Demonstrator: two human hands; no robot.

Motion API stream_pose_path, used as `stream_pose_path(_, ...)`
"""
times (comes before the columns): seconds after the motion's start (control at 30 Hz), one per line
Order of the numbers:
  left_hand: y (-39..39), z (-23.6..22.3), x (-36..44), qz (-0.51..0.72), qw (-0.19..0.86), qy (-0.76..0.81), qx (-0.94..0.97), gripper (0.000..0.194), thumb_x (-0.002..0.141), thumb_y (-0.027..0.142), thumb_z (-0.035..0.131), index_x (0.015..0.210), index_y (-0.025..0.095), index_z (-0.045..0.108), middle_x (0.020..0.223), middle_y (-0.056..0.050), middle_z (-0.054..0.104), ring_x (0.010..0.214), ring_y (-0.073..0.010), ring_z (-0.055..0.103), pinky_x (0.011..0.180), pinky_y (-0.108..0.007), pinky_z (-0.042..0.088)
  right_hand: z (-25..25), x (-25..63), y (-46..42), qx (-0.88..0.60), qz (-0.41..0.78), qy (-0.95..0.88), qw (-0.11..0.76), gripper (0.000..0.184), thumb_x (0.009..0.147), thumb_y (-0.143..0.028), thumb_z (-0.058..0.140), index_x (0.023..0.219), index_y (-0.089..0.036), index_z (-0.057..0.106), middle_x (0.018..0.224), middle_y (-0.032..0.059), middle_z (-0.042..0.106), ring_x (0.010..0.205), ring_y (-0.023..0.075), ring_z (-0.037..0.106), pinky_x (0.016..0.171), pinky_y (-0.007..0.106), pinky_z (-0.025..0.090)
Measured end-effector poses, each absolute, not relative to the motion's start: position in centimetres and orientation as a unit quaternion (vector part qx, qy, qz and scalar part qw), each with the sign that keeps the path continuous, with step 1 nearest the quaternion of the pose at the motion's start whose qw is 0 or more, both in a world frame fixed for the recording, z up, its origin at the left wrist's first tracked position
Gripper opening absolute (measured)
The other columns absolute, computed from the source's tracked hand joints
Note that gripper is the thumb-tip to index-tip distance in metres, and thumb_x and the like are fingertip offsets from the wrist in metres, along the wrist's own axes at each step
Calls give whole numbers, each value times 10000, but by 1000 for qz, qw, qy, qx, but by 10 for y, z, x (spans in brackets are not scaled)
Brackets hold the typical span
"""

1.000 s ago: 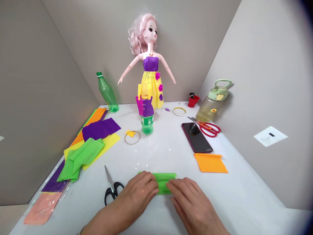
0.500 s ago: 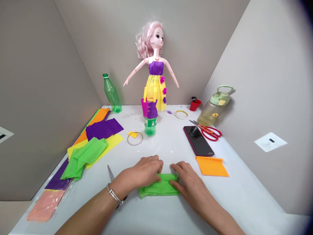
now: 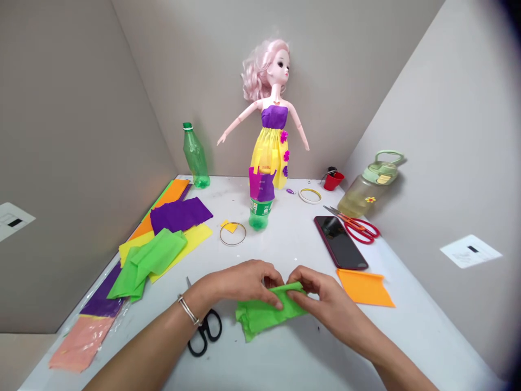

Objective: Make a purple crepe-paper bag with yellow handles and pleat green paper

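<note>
- The green crepe paper [image 3: 264, 315] lies on the white counter [image 3: 423, 320] directly under and between the 2 hands, partly lifted at its upper edge.
- The left hand [image 3: 240, 283] and right hand [image 3: 325, 304] are close together, both narrowly pinching that upper edge, with the left fingers [image 3: 272, 277] bent over the paper.
- The paper is a rumpled, doubled strip, with a ragged, bunched end toward the left hand's side.
- A silver bangle [image 3: 188, 310] circles the left wrist.
- Black-handled scissors [image 3: 205, 331] lie just below the left hand, beneath the forearm, with their blades [image 3: 188, 282] poking out beyond the wrist.
- Left of the left hand, overlapping sheets of green [image 3: 152, 258], yellow [image 3: 191, 236], purple [image 3: 181, 214] and orange [image 3: 171, 193] paper spread across the counter, with a peach sheet [image 3: 81, 343] nearer the person.
- Ahead of the hands, a cut-off green bottle [image 3: 259, 214] stands wearing a purple-and-pink paper piece [image 3: 260, 184], in front of a pink-haired doll [image 3: 271, 108] in a purple-and-yellow paper dress.
- A thin metal ring [image 3: 233, 233] lies ahead of the left hand, around a yellow paper scrap [image 3: 229, 226].
- Right of the right hand sit an orange paper square [image 3: 365, 288], a phone [image 3: 340, 242], red-handled scissors [image 3: 358, 228] and a large plastic water bottle [image 3: 366, 190].
</note>
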State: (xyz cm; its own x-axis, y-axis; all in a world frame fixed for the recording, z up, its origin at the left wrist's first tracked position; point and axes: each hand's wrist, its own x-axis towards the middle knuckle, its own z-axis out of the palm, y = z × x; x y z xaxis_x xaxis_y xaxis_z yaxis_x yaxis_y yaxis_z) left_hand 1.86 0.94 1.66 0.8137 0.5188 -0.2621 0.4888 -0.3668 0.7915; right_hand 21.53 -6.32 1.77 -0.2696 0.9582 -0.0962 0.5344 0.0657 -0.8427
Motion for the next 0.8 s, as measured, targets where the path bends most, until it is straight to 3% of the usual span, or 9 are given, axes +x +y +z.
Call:
stream_pose_path(0.13,18,26,-7,59,585,313,746,233,712,341,748,666,162,606,613,68,453,571,-92,408,521,-211,303,32,200,-47,-520,421,-670,320,101,890,-273,567,821,-199,580,738,-19,576,688,142,539,630,245,440)
stream_pose_path(0.27,30,35,-45,291,646,383,593,260,705,364,766,847,151,722,768,-6,677,696,-160,588,653,-248,443,39,180,-44,-545,294,-682,390,155,938,-270,513,802,-205,550,737,-8,592,693,140,558,660,238,457)
stream_pose_path(0.33,36,33,-62,445,620,421,491,327,669,374,800,891,144,735,820,-42,727,753,-193,630,717,-279,474,33,159,-50,-481,252,-757,364,162,947,-212,480,800,-204,549,726,-4,596,662,129,558,644,222,466)
stream_pose_path(0.4,42,26,-74,522,587,434,441,372,665,394,803,934,147,732,879,-57,746,810,-204,643,773,-294,481,18,132,-59,-363,194,-857,311,177,950,-181,446,828,-195,574,754,23,629,677,140,585,640,229,483)
stream_pose_path(0.5,48,13,-79,548,566,445,426,383,666,410,802,927,140,730,896,-63,752,807,-197,646,774,-295,485,-16,88,-70,-238,6,-934,267,247,942,-275,477,720,-199,549,633,15,578,551,167,530,490,273,427)
stream_pose_path(0.57,50,7,-78,551,558,456,420,381,649,410,816,892,128,735,851,-64,756,753,-190,646,740,-293,491,-35,70,-73,-242,-48,-942,229,227,898,-321,555,708,-197,546,604,6,557,519,164,508,444,267,382)
stream_pose_path(0.67,51,2,-76,547,553,469,419,397,642,420,821,889,118,747,826,-67,761,732,-192,655,736,-297,499,-49,70,-70,-264,-88,-942,188,188,810,-188,644,685,-200,504,609,-4,561,511,154,521,435,256,360)
stream_pose_path(0.8,52,2,-76,535,552,474,430,431,626,446,825,902,120,763,804,-65,764,756,-215,671,741,-309,504,-47,104,-61,-342,-92,-923,152,204,694,-87,641,803,-207,518,645,1,617,562,199,596,484,281,425)
